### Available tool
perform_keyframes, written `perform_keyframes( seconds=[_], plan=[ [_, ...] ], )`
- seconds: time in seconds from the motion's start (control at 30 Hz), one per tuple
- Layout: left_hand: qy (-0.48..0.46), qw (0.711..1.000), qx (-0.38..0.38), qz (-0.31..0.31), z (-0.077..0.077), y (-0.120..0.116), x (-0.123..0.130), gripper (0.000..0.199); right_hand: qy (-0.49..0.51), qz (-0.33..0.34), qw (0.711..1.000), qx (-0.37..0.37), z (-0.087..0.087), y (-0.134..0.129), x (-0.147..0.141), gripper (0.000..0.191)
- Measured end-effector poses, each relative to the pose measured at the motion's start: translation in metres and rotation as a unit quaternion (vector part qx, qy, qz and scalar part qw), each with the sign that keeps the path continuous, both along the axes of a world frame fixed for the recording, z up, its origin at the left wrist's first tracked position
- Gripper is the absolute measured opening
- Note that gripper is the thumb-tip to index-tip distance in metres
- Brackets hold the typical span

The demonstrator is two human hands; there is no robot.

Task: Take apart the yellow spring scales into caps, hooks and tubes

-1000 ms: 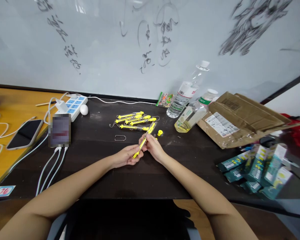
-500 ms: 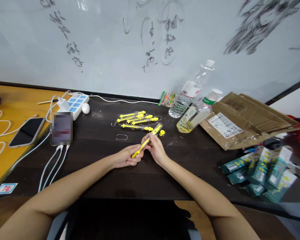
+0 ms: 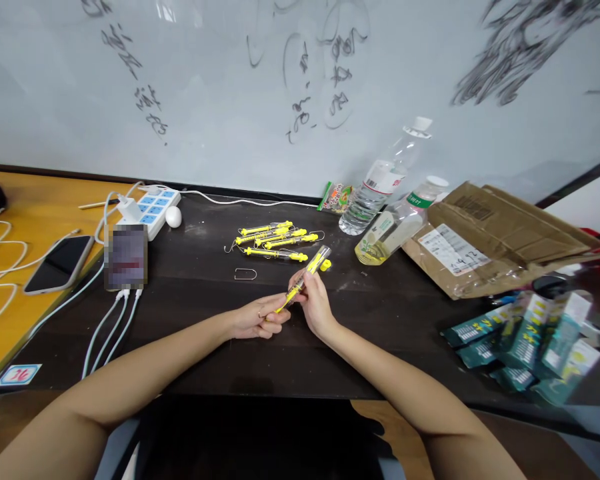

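Note:
A tubular spring scale, a clear tube with a yellow inner part, is tilted between my two hands. My left hand pinches its lower yellow end, fingers closed. Higher up, the closed fingers of my right hand grip the tube, whose clear upper end sticks out past them. Just behind that end lies a small yellow cap. Several similar yellow spring scales with wire hooks lie in a group beyond my hands. A bent wire hook rests alone on the dark table, left of the held scale.
Two bottles and a snack packet stand at the back, near a cardboard package. Several green boxes are piled at right. On the left are a power strip, cables and two phones.
The yellow inner part sits lower in the clear tube, leaving more bare tube at the top. My left fingers now cover more of the lower end. The view has shifted slightly.

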State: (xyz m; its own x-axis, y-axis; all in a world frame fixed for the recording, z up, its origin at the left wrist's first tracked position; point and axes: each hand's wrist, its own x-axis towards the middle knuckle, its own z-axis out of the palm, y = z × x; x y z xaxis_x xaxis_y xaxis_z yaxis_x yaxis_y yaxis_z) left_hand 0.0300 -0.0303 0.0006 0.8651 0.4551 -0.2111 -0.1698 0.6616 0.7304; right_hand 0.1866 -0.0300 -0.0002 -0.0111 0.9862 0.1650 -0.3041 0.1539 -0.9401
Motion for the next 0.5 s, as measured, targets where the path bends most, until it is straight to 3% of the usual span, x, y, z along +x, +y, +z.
perform_keyframes(
  seconds=[0.23,0.5],
  plan=[
    [0.020,0.996,0.081,0.042,0.000,0.002,0.000,0.041,-0.010,0.037,0.999,-0.012,0.003,0.014,0.009,0.034],
    [0.077,0.983,0.141,0.087,-0.003,0.010,-0.004,0.030,0.004,-0.033,0.999,0.010,0.015,0.041,0.041,0.037]
  ],
)
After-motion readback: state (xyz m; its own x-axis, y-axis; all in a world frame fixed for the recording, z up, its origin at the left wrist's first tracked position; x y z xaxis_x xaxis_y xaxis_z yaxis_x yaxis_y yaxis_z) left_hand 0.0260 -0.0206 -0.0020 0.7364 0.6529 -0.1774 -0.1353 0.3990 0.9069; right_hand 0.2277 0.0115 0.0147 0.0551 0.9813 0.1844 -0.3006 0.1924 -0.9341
